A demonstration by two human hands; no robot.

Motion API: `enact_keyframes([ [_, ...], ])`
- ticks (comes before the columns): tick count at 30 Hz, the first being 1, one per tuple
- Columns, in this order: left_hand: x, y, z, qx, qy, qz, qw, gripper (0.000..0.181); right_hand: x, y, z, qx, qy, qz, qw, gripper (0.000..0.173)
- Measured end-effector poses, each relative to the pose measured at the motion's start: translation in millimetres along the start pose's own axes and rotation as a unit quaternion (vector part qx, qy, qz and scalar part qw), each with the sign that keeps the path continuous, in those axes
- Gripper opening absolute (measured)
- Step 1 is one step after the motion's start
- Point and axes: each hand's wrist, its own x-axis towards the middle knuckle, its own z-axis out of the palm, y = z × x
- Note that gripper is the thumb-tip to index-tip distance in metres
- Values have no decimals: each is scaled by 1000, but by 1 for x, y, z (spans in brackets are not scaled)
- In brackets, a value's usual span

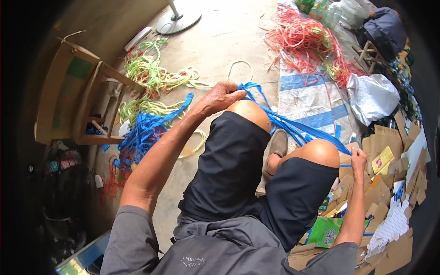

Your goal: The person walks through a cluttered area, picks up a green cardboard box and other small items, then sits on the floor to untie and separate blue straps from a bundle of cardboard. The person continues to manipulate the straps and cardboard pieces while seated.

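A length of blue plastic strapping (295,123) runs between my two hands, across and in front of my knees. Its left end is pinched in my left hand (225,95), above my left knee, with a loop of blue strap standing up beside the fingers. My right hand (358,158) grips the other end just outside my right knee, and a short tail sticks out there. Loose blue strands hang down near my shoe (278,142). More blue strapping lies in a tangled heap (142,132) on the floor to the left, partly behind my left forearm.
Yellow-green strapping (147,70) lies behind the blue heap, beside a wooden stool (113,74). Red strapping (295,37) is piled on a striped woven sheet (302,92). Flattened cardboard (388,137) covers the right side. A stand base (178,22) and a white sack (373,98) stand farther off.
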Motion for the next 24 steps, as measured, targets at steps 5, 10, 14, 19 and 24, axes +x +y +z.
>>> enact_keyframes([
  [5,7,-28,16,-46,26,-25,998,27,35,51,11,3,5,-24,1000,38],
  [10,17,-53,38,-130,50,-65,988,33,32,62,22,-83,-100,24,991,32],
  [14,26,-75,60,-67,22,-53,996,33,44,61,46,-123,-198,63,970,23],
  [19,30,-76,71,-26,8,-88,996,38,75,-15,98,-123,-220,-117,961,21],
  [24,45,-96,75,-7,-8,-39,999,42,106,-179,183,63,-296,-127,945,26],
])
